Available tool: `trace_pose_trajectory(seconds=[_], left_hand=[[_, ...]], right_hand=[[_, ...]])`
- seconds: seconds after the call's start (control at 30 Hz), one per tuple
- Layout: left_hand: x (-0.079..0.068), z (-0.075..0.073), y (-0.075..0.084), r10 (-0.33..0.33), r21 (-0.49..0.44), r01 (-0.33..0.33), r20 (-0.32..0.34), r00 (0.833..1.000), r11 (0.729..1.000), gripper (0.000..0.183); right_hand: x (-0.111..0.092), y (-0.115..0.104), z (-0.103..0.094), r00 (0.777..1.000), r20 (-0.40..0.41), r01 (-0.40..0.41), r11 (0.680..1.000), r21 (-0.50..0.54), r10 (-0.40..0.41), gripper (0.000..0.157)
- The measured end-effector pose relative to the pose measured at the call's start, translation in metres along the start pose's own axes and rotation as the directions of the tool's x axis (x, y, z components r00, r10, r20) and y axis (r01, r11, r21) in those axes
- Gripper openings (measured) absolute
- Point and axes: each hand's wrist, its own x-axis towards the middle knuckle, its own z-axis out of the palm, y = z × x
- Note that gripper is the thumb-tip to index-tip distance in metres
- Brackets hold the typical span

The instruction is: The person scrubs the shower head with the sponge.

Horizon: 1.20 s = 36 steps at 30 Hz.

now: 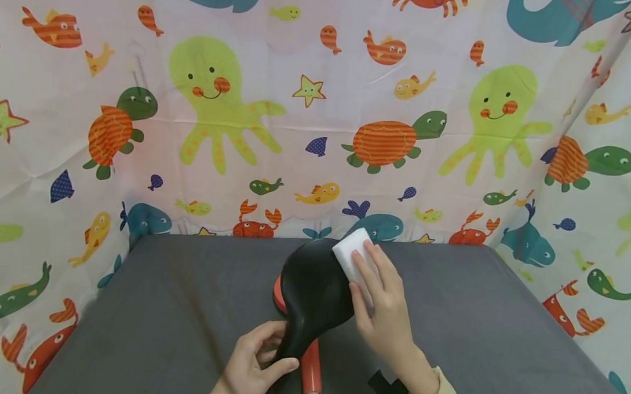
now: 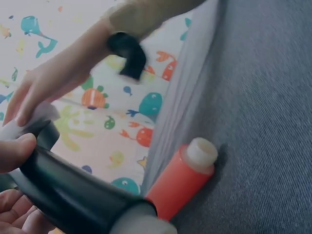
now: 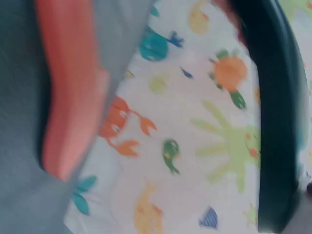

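Left hand (image 1: 253,357) grips a black handheld shower head (image 1: 316,284), raised between the two hands; right hand (image 1: 387,312) pinches a white sponge (image 1: 354,261) at its edge. Uneven sponge pressure could twist that single-handed hold, dropping it onto the coral-red shower head (image 1: 312,371) beneath.

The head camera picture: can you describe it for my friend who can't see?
A person's left hand grips what looks like a black shower head while their right hand holds a white sponge against its edge. A similar red one lies partly hidden behind it on a grey table, before a white curtain with cartoon sea animals.
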Motion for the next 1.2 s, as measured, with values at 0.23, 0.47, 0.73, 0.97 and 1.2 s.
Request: trace_pose_trajectory(seconds=[0.23, 0.47, 0.73, 0.97, 1.2], left_hand=[[0.001, -0.001, -0.005, 0.015, -0.191, -0.018, -0.013, 1.000, 0.982, 0.036], [0.001, -0.002, -0.005, -0.043, -0.283, 0.038, -0.014, 0.999, 0.958, 0.036], [0.001, -0.004, -0.001, -0.172, -0.321, 0.167, 0.013, 0.985, 0.932, 0.039], [0.001, -0.003, -0.007, -0.096, -0.259, 0.088, -0.019, 0.995, 0.962, 0.035], [0.001, -0.002, -0.004, -0.068, -0.257, 0.075, 0.036, 0.997, 0.963, 0.036]], right_hand=[[-0.031, -0.036, 0.018, 0.948, 0.097, 0.300, 0.952, 0.058, -0.304, 0.035], [-0.020, -0.026, 0.016, 0.943, 0.114, 0.305, 0.949, 0.078, -0.313, 0.035], [-0.012, -0.009, 0.012, 0.996, 0.018, 0.084, 0.995, 0.047, -0.085, 0.038], [-0.029, -0.042, 0.023, 0.942, 0.135, 0.298, 0.950, 0.097, -0.309, 0.036], [-0.004, -0.012, 0.015, 0.978, 0.051, 0.201, 0.977, 0.067, -0.204, 0.037]])
